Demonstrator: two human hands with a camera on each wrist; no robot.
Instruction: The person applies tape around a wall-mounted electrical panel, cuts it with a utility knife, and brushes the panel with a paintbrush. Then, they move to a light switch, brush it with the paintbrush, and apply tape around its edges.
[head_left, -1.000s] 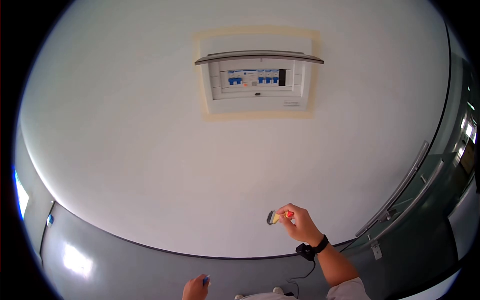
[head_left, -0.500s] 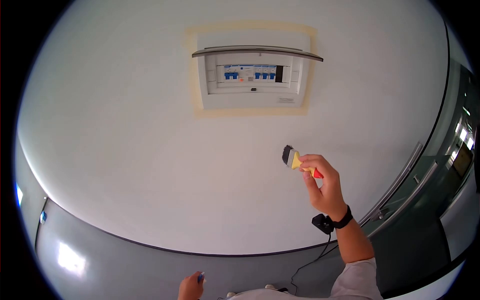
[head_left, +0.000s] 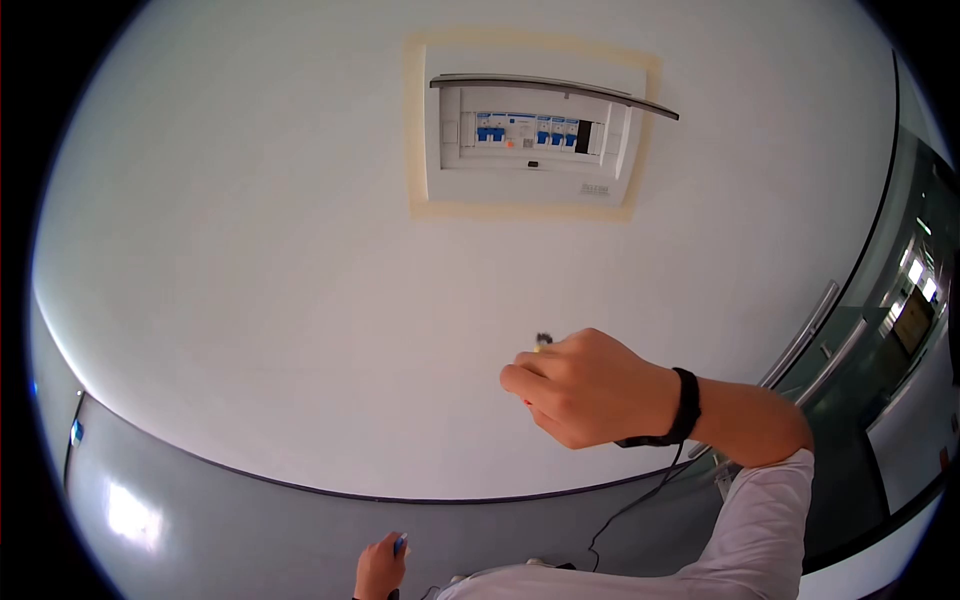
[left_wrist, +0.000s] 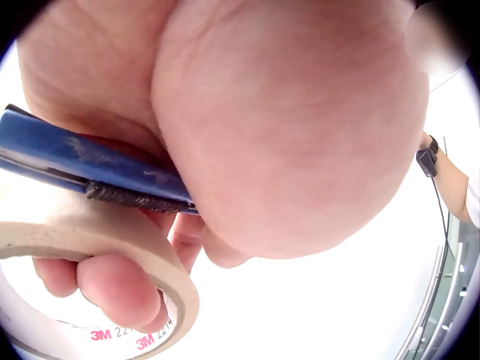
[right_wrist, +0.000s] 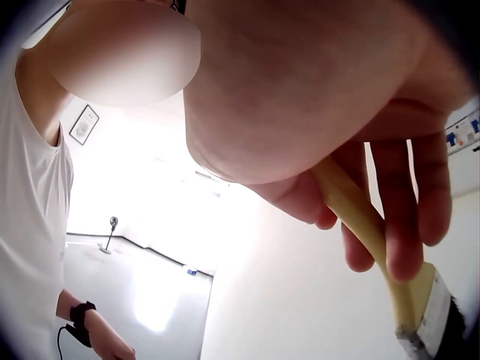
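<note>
In the right wrist view my right hand pinches the yellow handle of a brush, its dark bristles at the lower right. From the head view, the back of the right hand hides most of the brush; a bit of bristle shows above the knuckles, in front of the white wall. My left hand is low at the bottom. In the left wrist view it grips a blue cutter, and its fingers pass through a roll of masking tape.
A breaker box with its cover raised is set in the wall, framed by tan tape. Long metal door handles stand at the right. A black cable hangs from the right wrist.
My right hand first rose with the brush, then moved left and slightly down, turning its back to the head view. My left hand stays low, still holding the blue cutter.
</note>
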